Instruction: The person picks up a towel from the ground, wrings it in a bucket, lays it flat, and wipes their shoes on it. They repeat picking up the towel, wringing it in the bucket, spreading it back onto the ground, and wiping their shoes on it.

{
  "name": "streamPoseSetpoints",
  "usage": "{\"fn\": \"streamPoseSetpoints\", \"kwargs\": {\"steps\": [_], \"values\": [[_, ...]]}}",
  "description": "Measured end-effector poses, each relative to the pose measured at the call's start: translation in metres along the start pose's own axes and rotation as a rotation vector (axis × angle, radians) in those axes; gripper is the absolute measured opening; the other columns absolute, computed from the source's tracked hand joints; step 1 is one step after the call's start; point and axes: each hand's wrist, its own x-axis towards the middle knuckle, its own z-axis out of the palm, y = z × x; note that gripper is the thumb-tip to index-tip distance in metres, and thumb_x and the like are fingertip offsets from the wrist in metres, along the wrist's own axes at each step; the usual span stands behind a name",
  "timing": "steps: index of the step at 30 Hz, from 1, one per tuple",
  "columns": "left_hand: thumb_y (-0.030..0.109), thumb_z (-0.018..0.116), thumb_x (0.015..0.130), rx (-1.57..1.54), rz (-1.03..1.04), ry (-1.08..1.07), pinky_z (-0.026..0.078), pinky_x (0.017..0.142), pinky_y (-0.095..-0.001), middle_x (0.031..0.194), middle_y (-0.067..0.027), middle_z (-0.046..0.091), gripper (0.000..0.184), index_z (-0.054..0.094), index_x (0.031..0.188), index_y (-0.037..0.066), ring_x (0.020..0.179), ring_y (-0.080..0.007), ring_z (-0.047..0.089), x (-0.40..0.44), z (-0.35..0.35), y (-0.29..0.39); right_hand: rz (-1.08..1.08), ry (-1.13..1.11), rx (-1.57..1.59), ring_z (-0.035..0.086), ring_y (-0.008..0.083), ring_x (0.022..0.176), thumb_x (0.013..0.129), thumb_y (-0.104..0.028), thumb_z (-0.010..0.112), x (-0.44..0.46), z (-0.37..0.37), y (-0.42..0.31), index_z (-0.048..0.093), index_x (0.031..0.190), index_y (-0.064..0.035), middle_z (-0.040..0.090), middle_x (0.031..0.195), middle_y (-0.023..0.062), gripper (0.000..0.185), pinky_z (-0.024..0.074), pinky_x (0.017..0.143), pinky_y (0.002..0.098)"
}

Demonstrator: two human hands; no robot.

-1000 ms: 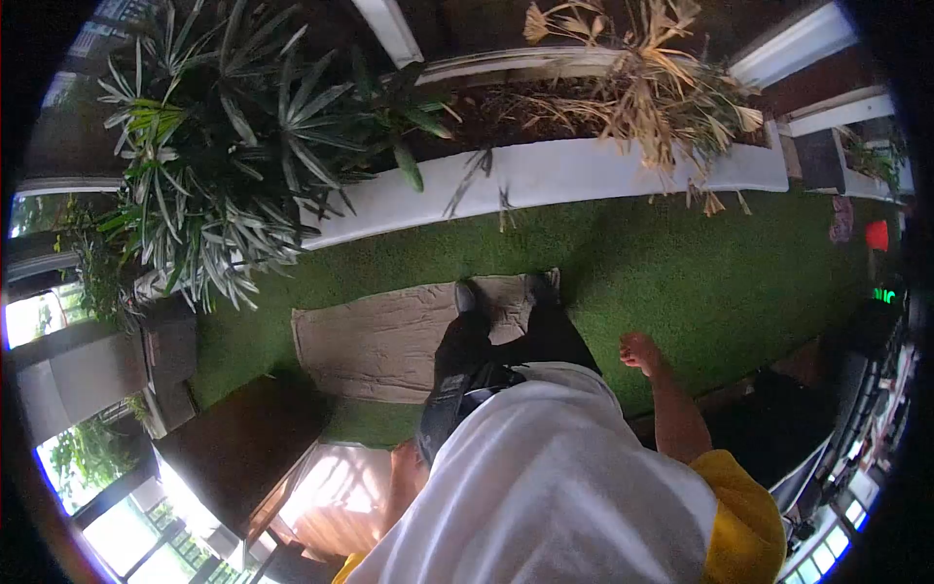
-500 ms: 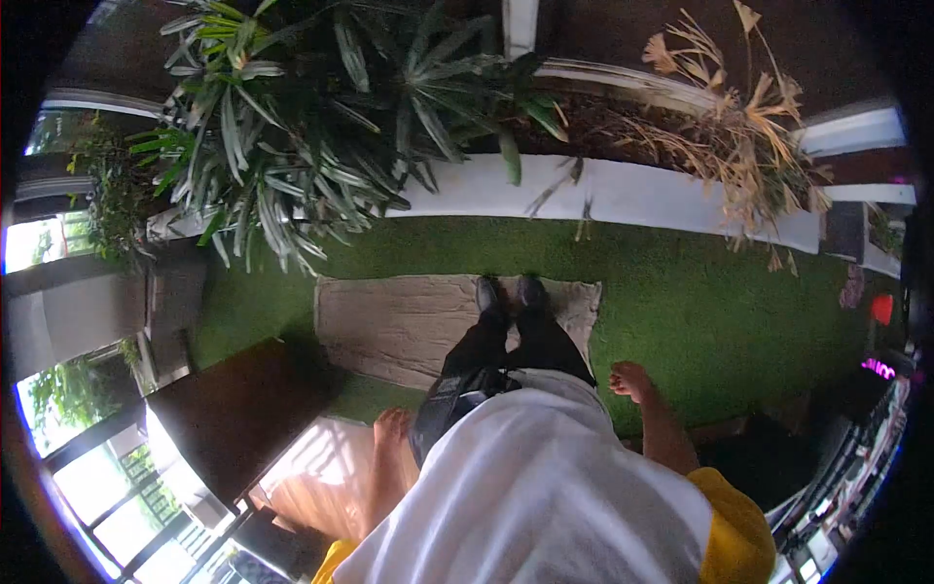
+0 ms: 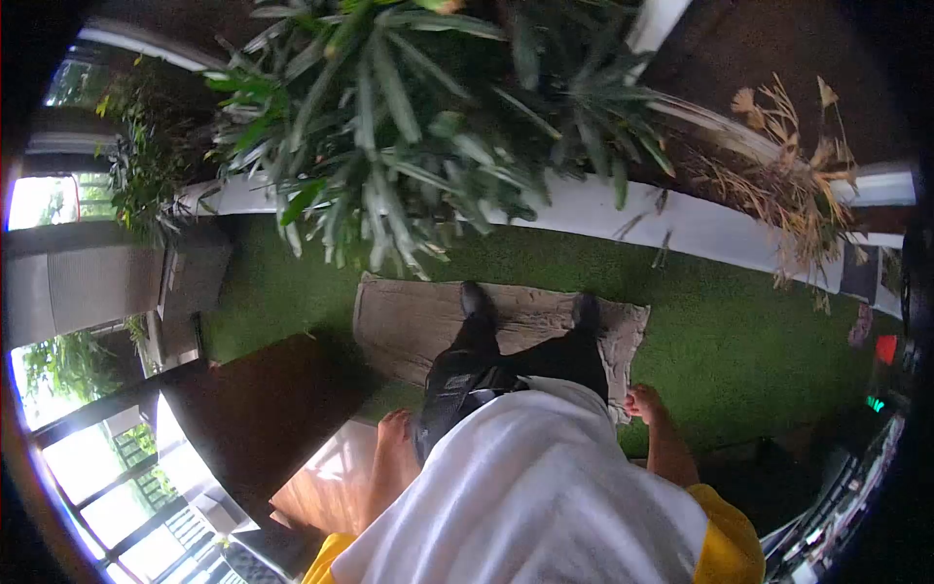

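Note:
My left hand hangs beside my left hip, its fingers loosely curled, with nothing visible in it. My right hand is held out from my right side; its fingers are closed and no object shows in them. It appears above the right edge of a beige cloth spread on green artificial turf. My feet in dark shoes stand apart on this wrinkled cloth. Neither hand visibly touches anything around it.
Ahead runs a white planter ledge with a leafy green plant hanging over it and dried fronds at the right. A brown panel and wooden floor lie left. A red object is far right.
My feet have moved wider apart on the cloth. The view has shifted, so plants and cloth appear farther right. Both hands remain low at my sides, still curled.

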Motion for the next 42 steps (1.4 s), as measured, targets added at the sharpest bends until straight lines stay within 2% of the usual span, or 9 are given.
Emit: {"fn": "streamPoseSetpoints", "kwargs": {"steps": [5,7,10,14,17,20,30,35,42], "values": [[0.009,0.053,0.086,-0.144,-0.100,0.053,0.045,0.050,-0.0259,0.087,-0.0106,0.063,0.024,0.054,0.109,0.002,0.067,-0.0169,0.060,-0.003,-0.052,0.045,-0.055,-0.319,-0.091,0.055,0.0164,0.058,0.086,-0.024,0.054,-0.014,0.091,-0.014,0.056,0.093,-0.0098,0.056,0.072,0.0031,0.016,0.0491,0.056,0.0318],[0.011,0.055,0.086,-0.265,-0.103,-0.006,0.049,0.065,-0.0289,0.093,-0.0102,0.065,0.021,0.060,0.103,0.001,0.076,-0.0193,0.062,0.006,-0.077,0.034,-0.042,-0.209,-0.073,0.053,0.0160,0.056,0.087,-0.024,0.052,-0.035,0.117,-0.034,0.055,0.088,-0.0095,0.055,0.071,0.0032,0.015,0.0468,0.053,0.0302],[0.008,0.054,0.086,0.063,0.028,0.068,0.050,0.059,-0.0305,0.090,-0.0128,0.062,0.026,0.055,0.109,-0.003,0.075,-0.0181,0.060,0.006,-0.080,0.029,-0.058,-0.125,-0.264,0.055,0.0167,0.058,0.088,-0.028,0.052,-0.026,0.134,-0.047,0.056,0.087,-0.0089,0.055,0.072,0.0039,0.019,0.0479,0.053,0.0323],[0.009,0.052,0.086,-0.297,-0.043,0.105,0.049,0.061,-0.0312,0.092,-0.0126,0.063,0.025,0.057,0.107,-0.004,0.072,-0.0185,0.059,-0.013,-0.093,0.027,-0.074,-0.183,-0.414,0.057,0.0174,0.060,0.086,-0.029,0.054,0.020,0.147,-0.061,0.057,0.092,-0.0085,0.057,0.074,0.0046,0.022,0.0510,0.055,0.0336],[0.006,0.051,0.086,-0.093,-0.076,0.197,0.049,0.059,-0.0309,0.088,-0.0122,0.062,0.022,0.058,0.105,-0.003,0.070,-0.0196,0.059,-0.026,-0.111,0.043,-0.093,-0.150,-0.337,0.057,0.0172,0.059,0.086,-0.028,0.054,-0.012,0.191,-0.101,0.058,0.093,-0.0086,0.058,0.074,0.0044,0.021,0.0517,0.055,0.0336],[0.005,0.050,0.085,-0.356,-0.142,0.074,0.050,0.059,-0.0318,0.086,-0.0126,0.062,0.021,0.058,0.103,-0.003,0.071,-0.0221,0.061,0.057,-0.174,-0.048,-0.156,-0.231,-0.412,0.057,0.0168,0.060,0.086,-0.027,0.053,-0.015,0.221,-0.120,0.058,0.096,-0.0087,0.058,0.074,0.0041,0.021,0.0517,0.056,0.0339],[0.004,0.053,0.083,-0.423,-0.009,0.161,0.049,0.069,-0.0303,0.089,-0.0126,0.062,0.025,0.057,0.107,-0.002,0.081,-0.0205,0.060,0.157,-0.288,0.040,-0.080,-0.217,-0.701,0.059,0.0186,0.067,0.084,-0.026,0.053,-0.043,0.415,-0.176,0.060,0.091,-0.0071,0.061,0.075,0.0062,0.022,0.0495,0.057,0.0386],[0.008,0.055,0.085,-0.620,-0.094,0.256,0.047,0.074,-0.0257,0.096,-0.0111,0.062,0.030,0.055,0.113,-0.002,0.090,-0.0173,0.059,0.100,-0.329,0.132,-0.527,-0.387,-1.072,0.054,0.0151,0.058,0.085,-0.024,0.053,-0.112,0.556,-0.223,0.059,0.076,-0.0065,0.056,0.066,0.0033,0.020,0.0420,0.049,0.0318],[0.014,0.060,0.084,-0.619,-0.127,0.259,0.040,0.095,-0.0332,0.119,-0.0116,0.055,0.051,0.041,0.130,0.000,0.109,-0.0216,0.052,0.128,-0.334,-0.042,-0.297,-0.332,-1.098,0.044,0.0108,0.048,0.081,-0.018,0.055,-0.130,0.655,-0.259,0.057,0.062,-0.0060,0.050,0.057,0.0012,0.022,0.0323,0.042,0.0300]]}}
